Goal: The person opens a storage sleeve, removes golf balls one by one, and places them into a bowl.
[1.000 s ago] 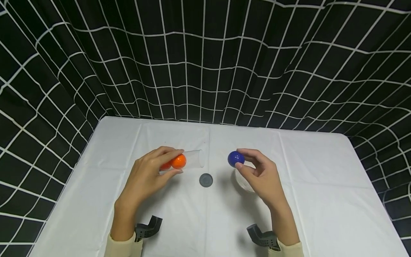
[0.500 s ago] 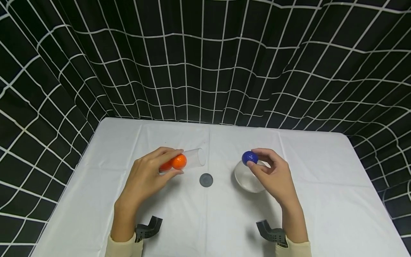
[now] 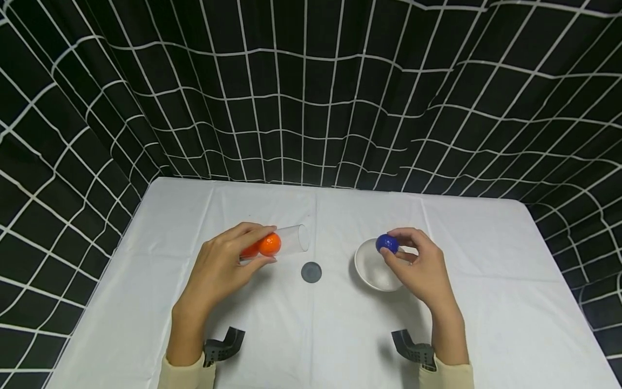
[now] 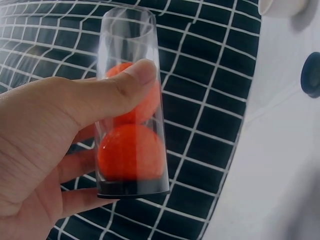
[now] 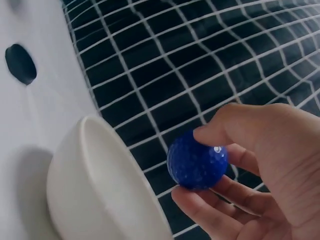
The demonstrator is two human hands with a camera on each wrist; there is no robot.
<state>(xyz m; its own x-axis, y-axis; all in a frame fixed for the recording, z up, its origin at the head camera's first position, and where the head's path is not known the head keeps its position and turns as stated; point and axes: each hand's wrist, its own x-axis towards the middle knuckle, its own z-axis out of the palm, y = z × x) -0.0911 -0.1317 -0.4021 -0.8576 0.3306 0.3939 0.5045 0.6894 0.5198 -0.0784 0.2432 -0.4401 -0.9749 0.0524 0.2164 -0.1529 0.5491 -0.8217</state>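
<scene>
Blue and shiny, a dimpled ball (image 5: 197,162) is hanging by the far edge of the white bowl (image 3: 371,273) in the head view, apart from its rim. The right hand (image 3: 425,273) is pinching it between thumb and fingertips, opening only as wide as the ball. It is looking hard, light and rather slippery, so a hold across its widest part is probably serving best. The left hand (image 3: 225,262) is curling thumb and fingers around a clear tube (image 4: 130,30), which is tilting sideways, open end toward the bowl, and holding two orange balls (image 4: 132,152). Its wall is seeming thin, stiff and smooth; gentle pressure around the middle is likely suiting it. Between tube and bowl, a grey disc (image 3: 311,272) is resting on the white cloth (image 3: 486,281).
</scene>
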